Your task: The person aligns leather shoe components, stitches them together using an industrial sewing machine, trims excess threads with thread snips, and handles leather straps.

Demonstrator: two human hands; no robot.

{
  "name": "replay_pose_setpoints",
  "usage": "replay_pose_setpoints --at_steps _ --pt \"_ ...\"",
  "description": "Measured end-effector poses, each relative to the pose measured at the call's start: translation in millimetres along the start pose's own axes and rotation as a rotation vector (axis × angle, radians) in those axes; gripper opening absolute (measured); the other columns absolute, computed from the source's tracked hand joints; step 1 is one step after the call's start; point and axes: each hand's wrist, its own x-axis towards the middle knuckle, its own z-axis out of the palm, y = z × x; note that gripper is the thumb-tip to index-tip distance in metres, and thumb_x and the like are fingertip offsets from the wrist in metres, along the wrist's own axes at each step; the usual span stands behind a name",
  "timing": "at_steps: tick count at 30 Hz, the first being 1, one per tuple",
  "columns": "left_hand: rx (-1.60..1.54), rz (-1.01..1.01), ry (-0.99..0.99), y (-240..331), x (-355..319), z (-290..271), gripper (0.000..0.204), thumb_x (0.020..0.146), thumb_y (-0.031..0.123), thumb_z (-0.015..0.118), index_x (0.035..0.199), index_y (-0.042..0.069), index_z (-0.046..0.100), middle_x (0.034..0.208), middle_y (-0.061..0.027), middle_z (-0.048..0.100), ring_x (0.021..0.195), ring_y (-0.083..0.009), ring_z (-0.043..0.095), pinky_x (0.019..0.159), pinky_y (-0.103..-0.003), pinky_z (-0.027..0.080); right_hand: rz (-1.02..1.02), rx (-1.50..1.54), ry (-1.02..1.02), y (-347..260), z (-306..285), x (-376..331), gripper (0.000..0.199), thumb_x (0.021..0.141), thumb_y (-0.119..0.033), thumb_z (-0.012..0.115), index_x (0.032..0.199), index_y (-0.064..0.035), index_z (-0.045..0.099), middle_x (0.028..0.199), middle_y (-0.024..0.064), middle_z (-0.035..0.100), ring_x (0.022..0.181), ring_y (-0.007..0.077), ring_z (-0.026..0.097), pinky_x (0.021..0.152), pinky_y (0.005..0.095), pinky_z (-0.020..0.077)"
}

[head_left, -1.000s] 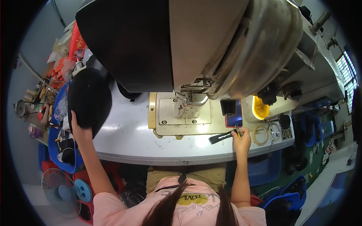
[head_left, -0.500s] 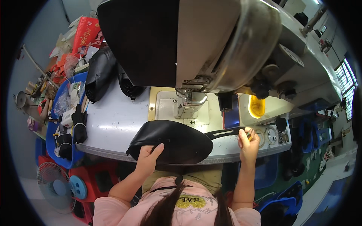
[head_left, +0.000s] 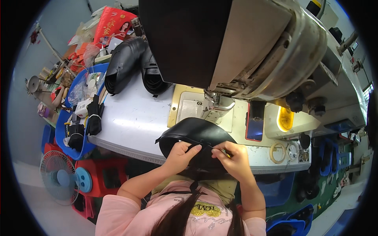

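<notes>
Black panel [head_left: 202,129], left fingers [head_left: 182,148] gripping its edge, right fingers [head_left: 226,148] pinching it just beside them

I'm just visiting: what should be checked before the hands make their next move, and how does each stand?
1. Black piece held by the left hand's fingers: ok.
2. Right hand's fingers free of other things: not ok, a small yellow-and-dark thing shows there.
3. Black piece lying flat: not ok, it curves and overhangs the table's near edge.
4. Sewing machine's needle raised: cannot tell.
5. Red-edged flat thing apart from the black piece: ok.
</notes>
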Motion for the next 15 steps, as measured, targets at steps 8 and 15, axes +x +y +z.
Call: replay_pose_setpoints --at_steps 8,15 --pt "0.12 0.07 -0.082 -6.8 7.1 -3.8 0.03 0.088 0.021 0.051 0.069 -0.002 0.055 0.055 0.0068 0.042 0.053 -0.0019 0.033 0.045 -0.023 0.03 0.11 -0.1 0.059 2.3 9.4 11.7 0.009 0.073 -0.005 0.064 0.07 0.0026 0.059 0.056 0.0058 0.059 0.052 0.0082 0.055 0.047 0.0209 0.0415" --pt "0.099 0.023 -0.116 -0.6 6.9 -2.7 0.024 0.087 0.019 0.052 0.075 -0.002 0.058 0.061 0.006 0.051 0.057 -0.0009 0.04 0.05 -0.021 0.036 0.175 -0.131 0.106 1.8 12.9 11.1 0.012 0.069 -0.008 0.068 0.068 0.0003 0.059 0.054 0.0083 0.057 0.046 0.0126 0.052 0.046 0.0249 0.0399"
